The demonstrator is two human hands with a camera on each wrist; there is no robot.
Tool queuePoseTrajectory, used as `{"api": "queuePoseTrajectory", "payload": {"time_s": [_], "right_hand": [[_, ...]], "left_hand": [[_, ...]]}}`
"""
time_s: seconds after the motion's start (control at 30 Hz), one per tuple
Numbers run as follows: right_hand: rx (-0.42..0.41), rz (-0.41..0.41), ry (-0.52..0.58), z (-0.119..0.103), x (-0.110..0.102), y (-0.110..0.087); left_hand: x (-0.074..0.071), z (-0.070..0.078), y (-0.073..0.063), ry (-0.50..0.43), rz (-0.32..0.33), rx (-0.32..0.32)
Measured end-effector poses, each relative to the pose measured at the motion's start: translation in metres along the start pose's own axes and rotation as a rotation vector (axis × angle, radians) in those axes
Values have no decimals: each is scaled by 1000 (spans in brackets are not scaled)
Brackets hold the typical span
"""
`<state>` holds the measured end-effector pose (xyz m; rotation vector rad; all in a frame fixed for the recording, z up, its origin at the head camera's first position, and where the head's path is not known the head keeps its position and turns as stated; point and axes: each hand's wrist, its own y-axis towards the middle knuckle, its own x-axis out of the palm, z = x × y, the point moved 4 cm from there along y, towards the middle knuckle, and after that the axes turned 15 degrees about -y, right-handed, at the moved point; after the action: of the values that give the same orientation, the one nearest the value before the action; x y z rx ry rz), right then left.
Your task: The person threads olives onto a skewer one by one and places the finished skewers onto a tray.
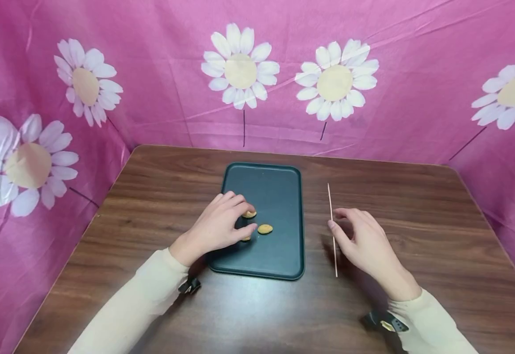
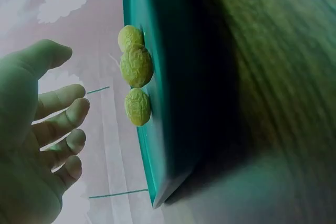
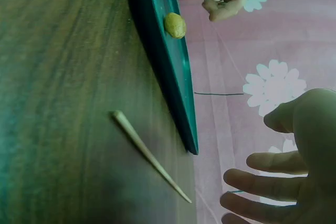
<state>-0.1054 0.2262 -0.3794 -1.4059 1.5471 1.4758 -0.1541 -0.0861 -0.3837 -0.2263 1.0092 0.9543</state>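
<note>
Three wrinkled yellow dried fruits (image 2: 137,66) lie on a dark green tray (image 1: 279,260). Over the tray's left half hovers my left hand (image 1: 222,221), fingers loosely bent and holding nothing; it partly hides two of the fruits in the head view. The left wrist view shows a gap between its fingertips (image 2: 79,106) and the fruits. To the right of the tray, a thin wooden skewer (image 1: 334,250) lies on the table. My right hand (image 1: 365,241) hangs above the skewer, thumb and fingers apart, and the right wrist view shows space between them and the skewer.
The brown wooden table (image 1: 439,236) reaches back to a pink cloth (image 1: 164,73) with large white daisies, which also hangs along both sides. A dark strap (image 1: 383,320) sits at the right cuff, another (image 1: 189,285) at the left cuff.
</note>
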Motion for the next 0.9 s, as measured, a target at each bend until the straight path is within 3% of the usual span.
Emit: {"api": "queuePoseTrajectory", "payload": {"time_s": [0.17, 0.43, 0.67, 0.9], "right_hand": [[45, -32, -6, 5, 3, -4], [26, -4, -10, 12, 6, -7], [53, -27, 10, 18, 11, -10], [121, -121, 16, 22, 18, -14]], "left_hand": [[2, 3, 0, -23, -38, -19], [13, 3, 1, -55, -101, -117], [19, 7, 2, -44, -84, -101], [26, 5, 4, -29, -103, -112]]}}
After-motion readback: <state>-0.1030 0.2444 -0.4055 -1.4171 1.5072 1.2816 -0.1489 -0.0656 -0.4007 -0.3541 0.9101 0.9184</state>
